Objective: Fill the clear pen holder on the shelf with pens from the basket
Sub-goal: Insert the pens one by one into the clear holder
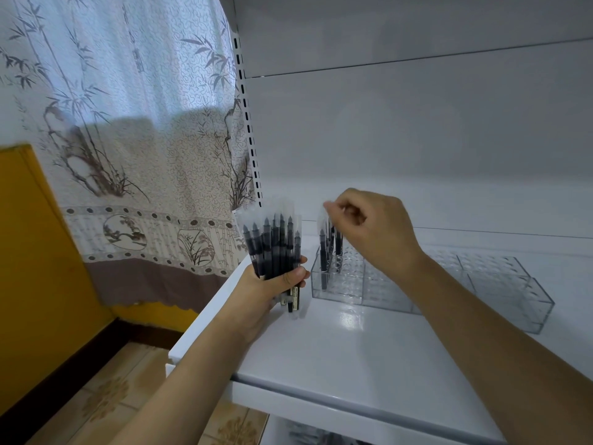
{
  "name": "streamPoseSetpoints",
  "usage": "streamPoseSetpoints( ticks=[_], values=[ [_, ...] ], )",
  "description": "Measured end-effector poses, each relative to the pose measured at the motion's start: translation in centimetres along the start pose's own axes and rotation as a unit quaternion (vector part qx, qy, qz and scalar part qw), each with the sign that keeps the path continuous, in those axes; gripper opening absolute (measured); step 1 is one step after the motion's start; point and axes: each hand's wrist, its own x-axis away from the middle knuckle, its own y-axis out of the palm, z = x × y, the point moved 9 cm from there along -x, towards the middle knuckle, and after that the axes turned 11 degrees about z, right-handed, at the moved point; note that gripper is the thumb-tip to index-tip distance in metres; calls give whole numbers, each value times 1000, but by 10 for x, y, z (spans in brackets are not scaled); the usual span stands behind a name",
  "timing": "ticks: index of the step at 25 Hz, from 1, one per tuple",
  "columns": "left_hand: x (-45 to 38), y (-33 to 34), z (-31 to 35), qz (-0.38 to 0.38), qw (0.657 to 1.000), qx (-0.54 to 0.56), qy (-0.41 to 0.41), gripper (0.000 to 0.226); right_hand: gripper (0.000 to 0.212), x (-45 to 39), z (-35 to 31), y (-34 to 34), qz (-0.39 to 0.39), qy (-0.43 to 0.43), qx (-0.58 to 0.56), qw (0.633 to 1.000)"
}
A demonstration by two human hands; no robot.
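Head view: left hand (266,285) grips a fanned bundle of sleeved pens (272,245) at the shelf (337,348) edge; right hand (369,229) pinches one pen's sleeve top (324,216) over the clear pen holder (417,284), near its left end w/ few pens standing. Risks: the slick sleeve could slip from the pinch & miss its hole; bundle may splay, dropping pens off the edge.

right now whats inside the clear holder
A few dark pens stand in the holder's left end; the right hand pinches one by its top. The other slots look empty, though the hand and forearm cover part of the middle.
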Motion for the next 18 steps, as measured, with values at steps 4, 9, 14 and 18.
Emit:
streamPoseSetpoints(
  ticks=[4,9,14,18],
  values=[
    [-1,4,2,-24,1000,14,12,47,32,17,-24,33,-125,-27,-31,991],
    [0,9,-4,-52,998,33,-13,35,11,18,-10,26,-69,119,-221,965],
    [-1,5,-4,-30,999,28,-14,25,8,3,28,-18,139,184,-238,943],
    [-1,7,-3,-32,999,36,-14,27,7,5,29,-11,102,138,-160,972]
  ],
)
